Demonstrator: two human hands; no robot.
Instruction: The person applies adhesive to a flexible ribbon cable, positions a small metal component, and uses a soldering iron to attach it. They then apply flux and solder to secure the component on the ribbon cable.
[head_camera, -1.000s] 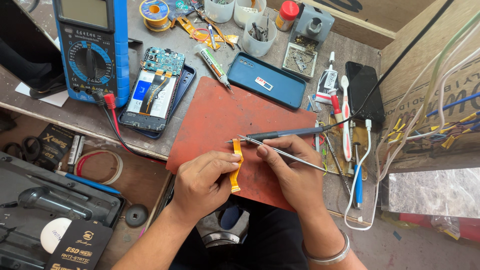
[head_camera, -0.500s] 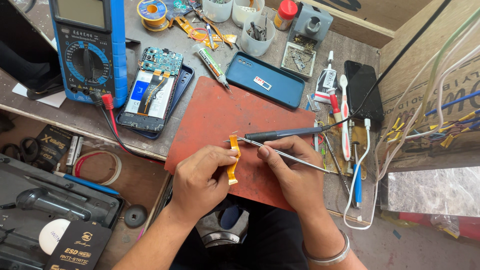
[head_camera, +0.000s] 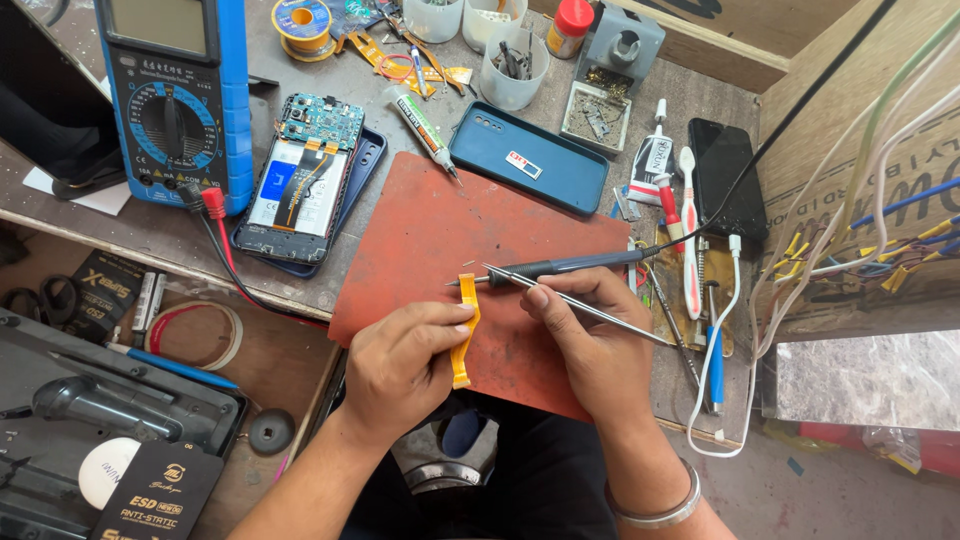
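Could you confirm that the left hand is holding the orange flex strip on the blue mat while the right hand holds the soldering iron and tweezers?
Not quite: the mat is red, not blue, as the head view shows. The left hand does hold the orange flex strip on it, and the right hand holds the soldering iron and tweezers.

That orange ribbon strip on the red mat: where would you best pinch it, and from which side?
Probably its lower half, from the left, as the left hand does. The orange ribbon strip lies lengthwise on the red mat, and the soldering iron works at its top end, so that stays free.
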